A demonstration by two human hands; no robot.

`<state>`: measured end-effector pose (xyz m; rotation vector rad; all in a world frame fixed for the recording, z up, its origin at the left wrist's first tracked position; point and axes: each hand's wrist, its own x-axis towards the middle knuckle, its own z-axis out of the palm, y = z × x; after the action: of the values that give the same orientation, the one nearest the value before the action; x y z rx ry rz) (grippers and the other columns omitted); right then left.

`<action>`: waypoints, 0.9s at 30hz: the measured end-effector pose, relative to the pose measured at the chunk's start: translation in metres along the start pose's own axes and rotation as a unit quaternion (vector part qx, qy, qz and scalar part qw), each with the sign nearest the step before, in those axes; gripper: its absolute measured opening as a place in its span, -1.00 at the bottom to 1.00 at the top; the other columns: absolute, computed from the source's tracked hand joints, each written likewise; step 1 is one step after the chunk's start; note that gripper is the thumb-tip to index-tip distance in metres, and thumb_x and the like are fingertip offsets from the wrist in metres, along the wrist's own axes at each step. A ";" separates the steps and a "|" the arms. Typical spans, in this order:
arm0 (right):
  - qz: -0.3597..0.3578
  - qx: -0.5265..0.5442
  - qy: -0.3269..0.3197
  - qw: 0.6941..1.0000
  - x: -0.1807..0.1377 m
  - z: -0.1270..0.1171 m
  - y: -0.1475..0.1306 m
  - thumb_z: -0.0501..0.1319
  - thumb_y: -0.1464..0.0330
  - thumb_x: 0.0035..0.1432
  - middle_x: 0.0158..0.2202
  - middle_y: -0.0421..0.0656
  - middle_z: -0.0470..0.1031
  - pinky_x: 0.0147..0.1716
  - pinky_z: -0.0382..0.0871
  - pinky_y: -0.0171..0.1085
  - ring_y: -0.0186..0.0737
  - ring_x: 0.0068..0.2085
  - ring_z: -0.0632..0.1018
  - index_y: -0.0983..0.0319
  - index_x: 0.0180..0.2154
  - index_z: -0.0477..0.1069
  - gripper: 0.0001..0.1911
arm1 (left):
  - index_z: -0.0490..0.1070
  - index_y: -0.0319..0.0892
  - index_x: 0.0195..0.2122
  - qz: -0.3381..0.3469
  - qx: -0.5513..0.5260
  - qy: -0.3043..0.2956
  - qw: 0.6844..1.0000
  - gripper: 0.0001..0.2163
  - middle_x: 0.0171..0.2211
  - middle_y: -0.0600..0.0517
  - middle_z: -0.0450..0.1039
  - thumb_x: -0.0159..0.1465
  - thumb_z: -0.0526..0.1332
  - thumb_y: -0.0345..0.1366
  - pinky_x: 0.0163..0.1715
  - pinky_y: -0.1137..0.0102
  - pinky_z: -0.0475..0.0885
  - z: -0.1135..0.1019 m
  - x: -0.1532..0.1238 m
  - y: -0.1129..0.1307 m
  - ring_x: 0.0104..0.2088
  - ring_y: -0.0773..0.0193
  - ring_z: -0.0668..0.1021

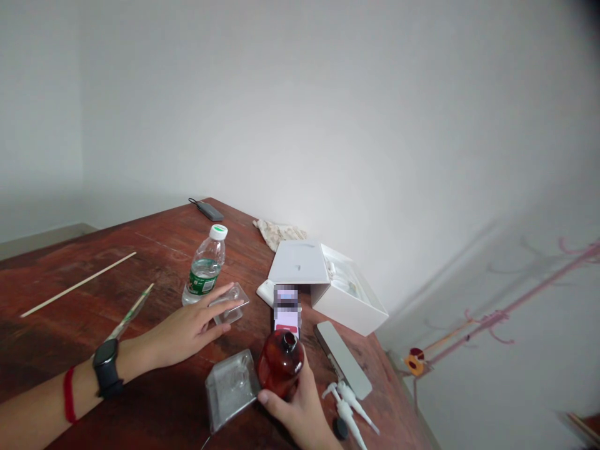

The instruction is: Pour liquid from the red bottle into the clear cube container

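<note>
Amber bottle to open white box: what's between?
Head view: a dark smartphone with lit screen lies flat between the round amber-brown bottle and the open white cardboard box.

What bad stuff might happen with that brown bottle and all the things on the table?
1. The brown bottle in the right hand has no cap on. If it holds liquid and tips, it may spill onto the phone just behind it.
2. The white pumps and the small black cap lie near the edge of the table, so a sweeping arm might knock them off.
</note>
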<state>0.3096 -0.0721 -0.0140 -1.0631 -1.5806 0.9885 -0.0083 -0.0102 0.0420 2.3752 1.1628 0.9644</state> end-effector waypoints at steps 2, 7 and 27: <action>0.000 -0.004 -0.003 1.000 0.000 0.000 -0.003 0.60 -0.01 0.01 0.33 0.09 0.50 0.43 0.27 0.09 0.23 0.38 0.47 0.15 0.40 0.24 0.05 | 0.41 0.13 0.41 -0.005 0.002 -0.017 1.000 -0.55 0.59 -0.06 0.04 0.58 0.10 0.06 0.32 -0.02 0.44 0.000 0.000 0.000 0.37 -0.20 0.49; -0.001 -0.019 -0.020 1.000 0.003 0.000 -0.014 0.59 0.00 0.02 0.31 0.09 0.51 0.41 0.28 0.09 0.21 0.34 0.50 0.16 0.38 0.26 0.02 | 0.46 0.13 0.38 -0.032 -0.037 -0.051 0.998 -0.58 0.62 -0.10 -0.10 0.56 0.14 0.02 -0.02 0.14 0.67 0.002 -0.003 0.000 -0.39 0.26 0.71; 0.030 -0.017 0.006 0.999 0.001 0.000 -0.016 0.63 -0.03 -0.08 0.39 0.17 0.42 0.47 0.16 0.19 0.30 0.43 0.41 0.19 0.42 0.17 0.18 | 0.47 -0.02 0.35 0.000 -0.025 0.032 0.999 -0.58 0.51 -0.13 0.25 0.50 0.21 -0.16 0.24 0.10 0.55 0.005 0.000 -0.005 0.35 -0.14 0.52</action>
<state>0.3062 -0.0760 0.0013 -1.1427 -1.5687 0.9969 -0.0079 -0.0066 0.0356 2.3219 1.1480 1.0637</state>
